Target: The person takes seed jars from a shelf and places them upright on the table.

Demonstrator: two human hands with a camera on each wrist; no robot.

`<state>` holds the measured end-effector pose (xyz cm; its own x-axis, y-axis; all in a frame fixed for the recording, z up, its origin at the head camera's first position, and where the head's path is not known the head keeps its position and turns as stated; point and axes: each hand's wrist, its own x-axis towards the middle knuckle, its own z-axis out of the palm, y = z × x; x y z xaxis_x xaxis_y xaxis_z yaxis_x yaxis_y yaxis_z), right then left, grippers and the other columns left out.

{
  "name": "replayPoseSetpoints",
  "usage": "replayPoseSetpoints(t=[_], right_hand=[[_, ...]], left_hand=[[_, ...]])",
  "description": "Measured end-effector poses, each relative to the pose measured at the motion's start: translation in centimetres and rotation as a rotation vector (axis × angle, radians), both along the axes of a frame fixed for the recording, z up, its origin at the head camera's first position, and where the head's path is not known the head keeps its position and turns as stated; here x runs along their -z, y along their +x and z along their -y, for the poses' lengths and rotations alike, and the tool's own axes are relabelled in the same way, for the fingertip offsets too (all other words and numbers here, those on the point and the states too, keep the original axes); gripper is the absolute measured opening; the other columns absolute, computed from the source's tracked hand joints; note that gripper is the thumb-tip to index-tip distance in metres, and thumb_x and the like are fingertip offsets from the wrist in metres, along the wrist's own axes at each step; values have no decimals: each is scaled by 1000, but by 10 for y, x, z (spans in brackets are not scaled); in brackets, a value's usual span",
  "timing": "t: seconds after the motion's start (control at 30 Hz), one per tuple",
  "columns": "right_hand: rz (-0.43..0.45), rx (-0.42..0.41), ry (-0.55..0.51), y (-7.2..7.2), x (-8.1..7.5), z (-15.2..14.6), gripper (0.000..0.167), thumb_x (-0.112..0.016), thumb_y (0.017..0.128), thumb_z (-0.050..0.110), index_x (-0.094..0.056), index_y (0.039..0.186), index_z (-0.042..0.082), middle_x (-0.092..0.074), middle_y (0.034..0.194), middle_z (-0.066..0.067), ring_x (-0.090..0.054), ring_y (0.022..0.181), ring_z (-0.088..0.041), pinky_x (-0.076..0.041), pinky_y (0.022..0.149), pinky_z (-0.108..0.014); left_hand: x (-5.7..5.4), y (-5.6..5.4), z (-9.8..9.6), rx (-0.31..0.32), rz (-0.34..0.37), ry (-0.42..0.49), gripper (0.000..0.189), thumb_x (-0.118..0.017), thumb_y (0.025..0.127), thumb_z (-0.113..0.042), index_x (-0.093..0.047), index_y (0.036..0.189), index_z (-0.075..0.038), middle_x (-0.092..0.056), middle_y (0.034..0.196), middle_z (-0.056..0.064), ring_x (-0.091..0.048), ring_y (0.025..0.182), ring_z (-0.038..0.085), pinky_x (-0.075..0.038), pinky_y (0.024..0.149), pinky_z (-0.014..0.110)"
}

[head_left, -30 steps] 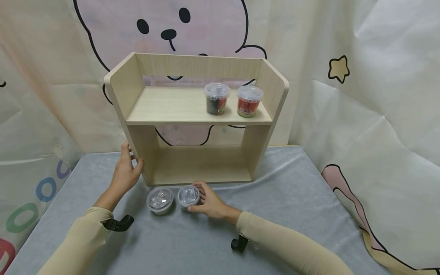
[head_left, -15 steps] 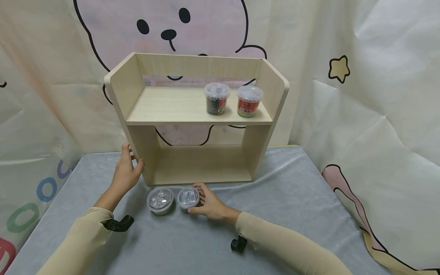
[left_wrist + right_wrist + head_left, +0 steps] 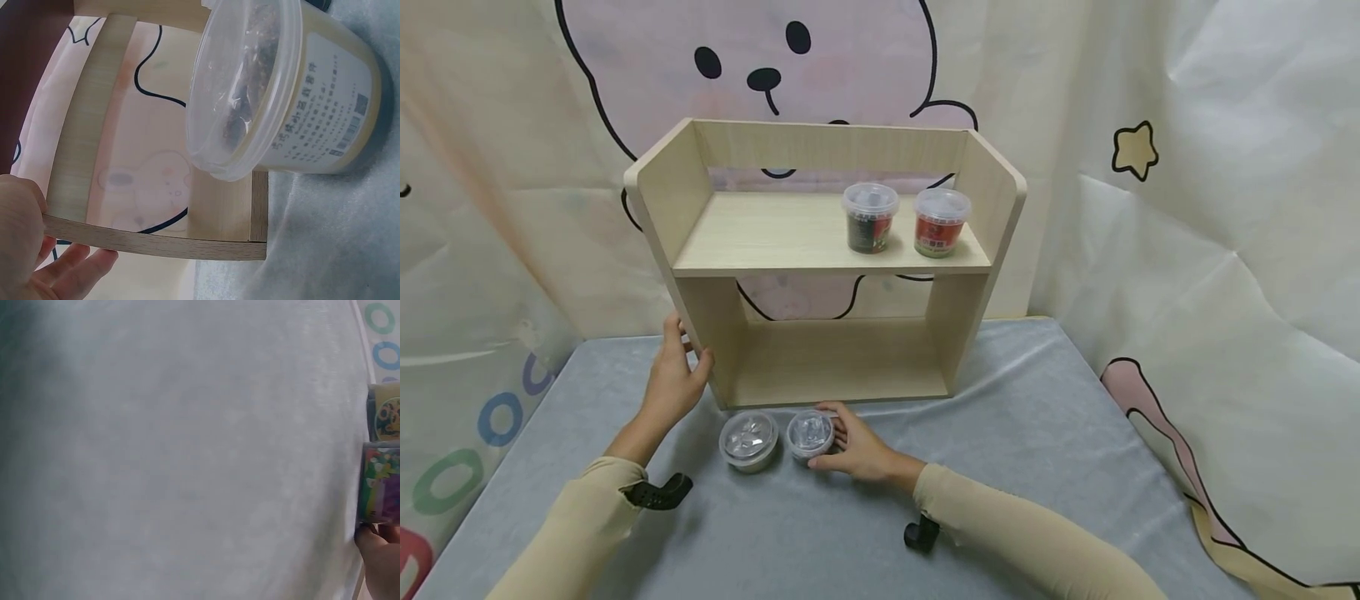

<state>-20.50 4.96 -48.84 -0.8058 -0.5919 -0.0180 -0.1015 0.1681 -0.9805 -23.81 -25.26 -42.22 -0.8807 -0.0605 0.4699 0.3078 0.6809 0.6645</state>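
Observation:
My left hand [image 3: 673, 387] grips the left side panel of a pale wooden two-tier shelf [image 3: 827, 333], thumb at its front edge and fingers on the outer face. The left wrist view shows the fingers [image 3: 78, 272] around the panel edge. Low in front of the shelf, my right hand [image 3: 861, 450] holds a small clear-lidded tub [image 3: 810, 432] between thumb and fingers. In the right wrist view this tub has a colourful printed side [image 3: 382, 484]. A wider clear-lidded tub [image 3: 749, 437] stands just left of it, its white label [image 3: 325, 106] showing in the left wrist view.
Two lidded tubs, one dark and red [image 3: 870, 218] and one red [image 3: 940, 223], stand on the right part of the upper tier. The shelf stands on a blue-grey cloth [image 3: 1037, 433]. Behind it hangs a printed curtain [image 3: 1075, 250].
My right hand and the small tub have shifted very slightly toward the front. The left hand keeps its place on the shelf. The head view has tilted a little.

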Motion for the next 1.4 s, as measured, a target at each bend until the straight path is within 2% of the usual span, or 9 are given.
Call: replayPoseSetpoints(t=[0.13,0.3,0.53,0.7,0.87,1.0,1.2,1.4], right_hand=[[13,-10,0,0,-4,-1,83,-76,86,2,-29,154,2,-52,145,-26,-49,141,-34,-38,120,-47],[25,-12,-11,-1,-9,-4,73,-69,92,4,-29,153,1,-54,142,-29,-53,136,-36,-43,117,-44],[12,-13,34,-3,-17,-13,69,-65,97,9,-27,155,2,-49,149,-27,-46,143,-37,-37,120,-50],[-3,-10,38,-4,-22,-16,67,-63,98,9,-28,154,1,-50,148,-26,-47,142,-38,-37,121,-51],[-39,-9,16,-5,-30,-16,58,-58,100,8,-33,150,-5,-47,148,-31,-47,141,-43,-39,119,-51],[-95,13,-2,-10,-39,-19,51,-56,100,9,-40,145,-9,-49,145,-34,-49,137,-47,-44,115,-47],[-151,29,43,-18,-58,-26,39,-54,102,12,-51,137,-6,-57,138,-31,-57,129,-42,-52,107,-35],[-200,37,74,-22,-78,-34,37,-55,103,14,-54,135,-5,-60,135,-24,-60,126,-38,-54,104,-39]], left_hand=[[-1,2,-1,-7,10,-1,67,-53,97,-2,-19,154,-11,-47,142,35,-58,117,59,-52,86,69],[-1,2,-1,-8,4,-4,67,-53,97,-3,-19,154,-11,-47,142,35,-59,117,58,-53,84,68],[1,1,-1,-11,-4,-5,66,-54,96,-1,-20,153,-9,-48,140,36,-60,115,59,-53,84,68],[0,2,-1,-12,-6,-4,66,-55,96,-1,-21,152,-10,-48,140,35,-60,115,59,-52,85,68],[0,2,-2,-14,-7,-2,66,-55,96,-1,-21,152,-9,-48,139,35,-60,115,59,-52,85,68],[1,1,-2,-9,-5,0,65,-54,96,-2,-22,152,-10,-48,139,35,-59,115,59,-52,86,69],[2,0,-1,-14,3,-2,65,-54,96,-3,-22,152,-12,-47,140,34,-59,115,58,-51,86,70],[3,0,0,-13,3,-2,64,-55,96,-3,-23,151,-11,-47,140,35,-60,115,58,-51,87,70]])
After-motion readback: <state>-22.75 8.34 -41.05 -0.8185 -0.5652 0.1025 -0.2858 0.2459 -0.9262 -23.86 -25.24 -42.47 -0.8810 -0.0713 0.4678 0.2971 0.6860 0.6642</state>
